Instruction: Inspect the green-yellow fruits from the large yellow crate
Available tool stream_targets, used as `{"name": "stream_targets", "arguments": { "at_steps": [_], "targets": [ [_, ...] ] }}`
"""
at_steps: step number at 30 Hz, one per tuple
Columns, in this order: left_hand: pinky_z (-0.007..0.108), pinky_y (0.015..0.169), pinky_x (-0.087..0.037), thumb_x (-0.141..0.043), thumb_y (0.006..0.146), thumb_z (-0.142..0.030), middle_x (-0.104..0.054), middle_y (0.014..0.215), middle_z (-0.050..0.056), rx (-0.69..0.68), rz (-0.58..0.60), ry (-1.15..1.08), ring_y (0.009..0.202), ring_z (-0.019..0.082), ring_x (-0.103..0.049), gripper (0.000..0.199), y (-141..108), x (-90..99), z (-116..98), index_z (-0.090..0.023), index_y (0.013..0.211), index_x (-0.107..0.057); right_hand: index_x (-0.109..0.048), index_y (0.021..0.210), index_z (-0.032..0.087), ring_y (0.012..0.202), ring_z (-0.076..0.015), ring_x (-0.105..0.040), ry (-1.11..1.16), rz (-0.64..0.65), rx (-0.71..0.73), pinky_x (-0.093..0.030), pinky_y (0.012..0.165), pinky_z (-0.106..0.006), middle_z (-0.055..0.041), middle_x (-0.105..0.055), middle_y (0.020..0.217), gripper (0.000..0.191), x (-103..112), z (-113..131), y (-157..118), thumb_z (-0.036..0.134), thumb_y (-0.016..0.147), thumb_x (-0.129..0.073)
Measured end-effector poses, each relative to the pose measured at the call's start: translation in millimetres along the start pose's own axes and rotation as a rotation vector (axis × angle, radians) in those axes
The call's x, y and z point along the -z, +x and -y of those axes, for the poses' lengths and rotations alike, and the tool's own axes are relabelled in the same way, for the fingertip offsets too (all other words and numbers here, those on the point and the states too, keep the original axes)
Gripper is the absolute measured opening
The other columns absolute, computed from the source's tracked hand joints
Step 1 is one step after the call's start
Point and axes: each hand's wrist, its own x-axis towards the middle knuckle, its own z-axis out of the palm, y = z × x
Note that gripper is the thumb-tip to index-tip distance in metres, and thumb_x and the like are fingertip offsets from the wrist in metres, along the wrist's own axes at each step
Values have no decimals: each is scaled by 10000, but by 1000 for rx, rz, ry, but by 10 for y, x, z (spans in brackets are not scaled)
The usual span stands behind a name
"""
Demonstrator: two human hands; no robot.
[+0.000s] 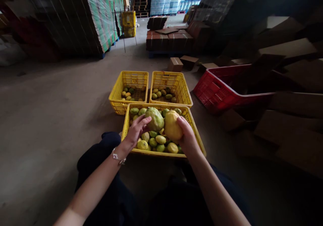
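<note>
Above the front yellow plastic crate (161, 154), I hold up two large citrus fruits side by side, close together. My left hand (136, 131) is closed round the left side of a bumpy green citrus fruit (154, 120), thumb on its near face. A yellow citrus fruit (173, 126), knobbly and pear-shaped, is gripped in my right hand (188, 135) from its right side. Beneath them, many smaller green and yellow citrus fruits (160, 139) fill the crate's floor. The fingers behind both held fruits are mostly hidden.
Two more yellow crates, left (116, 88) and right (185, 88), stand just beyond, each with several fruits inside. At right a red crate (212, 89) sits among cardboard boxes (287, 111). Strapped cardboard on a pallet (169, 41) and wrapped stacks (101, 17) stand farther back.
</note>
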Motion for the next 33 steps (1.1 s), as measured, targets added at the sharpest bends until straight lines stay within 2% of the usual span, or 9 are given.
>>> {"name": "stream_targets", "arguments": {
  "at_steps": [3,6,11,14,19,21,24,28,33],
  "targets": [
    [357,820,-588,-707,730,-274,-734,962,74,118,-16,-152,950,259,-709,249,8,-20,-5,-150,945,-680,-601,923,230,531,-169,-622,41,2,-112,-468,335,-240,14,-644,733,402,-17,-18,-5,552,724,-735],
    [401,861,-592,-642,782,-230,-733,1024,75,169,-49,-268,1006,265,-699,241,15,-38,-12,-160,1012,-663,-559,923,250,552,-162,-630,33,52,-110,-495,349,-239,31,-648,769,388,-24,-17,-29,483,710,-784],
    [438,911,-585,-596,886,-287,-733,1017,108,216,-53,-314,1011,263,-694,240,-17,-112,-46,-136,1059,-666,-588,980,258,592,-152,-627,75,117,-100,-510,382,-232,29,-664,826,334,-67,-42,-29,377,727,-772],
    [444,925,-584,-600,899,-293,-735,941,87,248,-96,-324,941,244,-709,218,-28,-152,-82,-148,1048,-662,-635,994,230,599,-182,-647,174,41,-174,-517,395,-265,-5,-699,821,310,-105,-67,1,367,733,-733],
    [470,878,-595,-527,935,-453,-715,830,109,358,-149,-425,897,273,-725,363,13,-119,-101,-126,1034,-650,-682,887,194,641,-225,-713,334,-125,-314,-619,613,-364,-25,-734,725,205,-103,-96,53,374,795,-649],
    [450,856,-601,-511,936,-466,-714,843,133,385,-123,-480,884,273,-727,405,21,-90,-91,-102,1044,-651,-692,870,197,647,-229,-726,362,-133,-314,-624,632,-371,-23,-742,721,206,-78,-123,71,386,817,-630],
    [428,850,-603,-504,940,-370,-725,918,149,392,-114,-518,905,262,-724,361,24,-56,-60,-84,1115,-637,-698,877,207,696,-247,-745,363,-128,-298,-632,672,-396,-17,-747,718,199,-49,-175,93,384,827,-621],
    [442,848,-604,-568,903,-331,-732,979,100,370,-206,-496,924,252,-716,361,50,-46,-18,-157,1217,-608,-680,819,221,672,-243,-741,341,-171,-315,-638,680,-418,-3,-737,679,171,-66,-205,97,370,838,-598],
    [454,834,-609,-640,868,-338,-721,961,63,366,-270,-467,854,221,-709,295,42,-97,-6,-194,1126,-627,-686,834,214,613,-217,-720,355,-174,-385,-636,658,-390,-4,-723,656,203,-119,-126,30,388,856,-583]
  ]
}}
